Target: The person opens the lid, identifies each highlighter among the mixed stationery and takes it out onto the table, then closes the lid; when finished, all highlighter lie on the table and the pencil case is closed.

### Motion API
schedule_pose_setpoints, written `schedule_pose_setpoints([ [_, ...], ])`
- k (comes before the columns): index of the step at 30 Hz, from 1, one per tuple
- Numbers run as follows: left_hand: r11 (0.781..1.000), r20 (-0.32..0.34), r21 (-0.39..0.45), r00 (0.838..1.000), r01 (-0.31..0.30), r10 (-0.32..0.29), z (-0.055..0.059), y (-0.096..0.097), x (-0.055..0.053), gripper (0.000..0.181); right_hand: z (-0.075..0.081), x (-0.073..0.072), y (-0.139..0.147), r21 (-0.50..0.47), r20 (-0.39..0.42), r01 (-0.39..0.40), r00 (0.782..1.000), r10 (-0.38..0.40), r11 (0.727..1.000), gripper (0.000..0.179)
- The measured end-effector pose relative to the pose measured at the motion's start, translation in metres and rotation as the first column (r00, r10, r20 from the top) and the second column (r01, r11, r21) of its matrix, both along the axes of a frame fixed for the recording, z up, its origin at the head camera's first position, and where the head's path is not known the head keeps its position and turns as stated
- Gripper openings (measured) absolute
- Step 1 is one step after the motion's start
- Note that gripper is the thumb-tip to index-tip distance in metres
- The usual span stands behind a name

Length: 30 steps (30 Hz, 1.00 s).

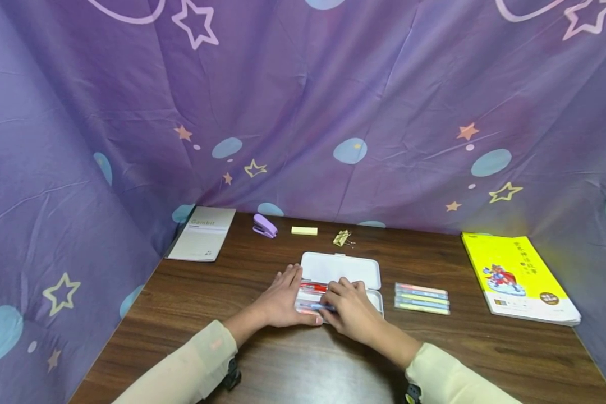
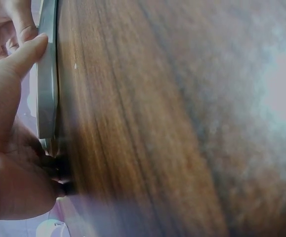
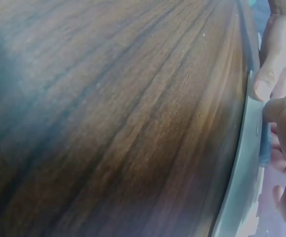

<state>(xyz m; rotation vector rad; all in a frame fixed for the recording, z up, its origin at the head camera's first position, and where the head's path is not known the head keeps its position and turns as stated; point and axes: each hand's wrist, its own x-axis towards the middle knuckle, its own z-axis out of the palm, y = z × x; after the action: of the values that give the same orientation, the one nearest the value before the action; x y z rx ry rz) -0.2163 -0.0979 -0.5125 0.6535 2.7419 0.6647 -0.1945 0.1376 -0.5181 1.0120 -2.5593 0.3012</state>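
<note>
An open white pencil case (image 1: 340, 271) lies on the table with its lid folded back. Red pens (image 1: 313, 288) and a blue pen (image 1: 309, 306) are in its lower tray. My left hand (image 1: 283, 300) rests against the case's left side, fingers fairly straight, and the thumb touches the front edge. Over the tray, my right hand (image 1: 350, 308) has curled fingers and pinches the blue pen by its right part. In the right wrist view a dark pen end (image 3: 265, 148) shows beside the thumb, above the case wall (image 3: 241, 173). The right fingers hide part of the tray.
Right of the case lies a pack of pastel highlighters (image 1: 421, 298), then a yellow book (image 1: 520, 278). Behind are a purple stapler (image 1: 265, 225), yellow sticky notes (image 1: 304, 230) and gold binder clips (image 1: 341, 238). A notebook (image 1: 202, 234) lies back left. Purple curtains (image 1: 303, 112) enclose the table.
</note>
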Motion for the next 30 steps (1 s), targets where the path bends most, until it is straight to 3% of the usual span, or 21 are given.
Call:
schedule_pose_setpoints([
  [6,1.0,-0.001,0.008,1.0,-0.007,0.007,-0.001,0.001,0.0,0.14,0.002,-0.001,0.002,0.022,-0.099,-0.027,0.995,0.029,0.999,0.021],
  [16,1.0,0.005,0.005,1.0,-0.02,0.02,-0.002,0.001,0.0,0.142,0.004,-0.006,0.017,0.099,-0.273,-0.061,0.958,0.086,0.993,0.025],
  [30,1.0,-0.011,0.02,1.0,-0.014,0.014,0.0,0.001,0.001,0.141,0.002,-0.007,0.059,0.057,-0.308,-0.06,0.949,0.075,0.997,0.028],
])
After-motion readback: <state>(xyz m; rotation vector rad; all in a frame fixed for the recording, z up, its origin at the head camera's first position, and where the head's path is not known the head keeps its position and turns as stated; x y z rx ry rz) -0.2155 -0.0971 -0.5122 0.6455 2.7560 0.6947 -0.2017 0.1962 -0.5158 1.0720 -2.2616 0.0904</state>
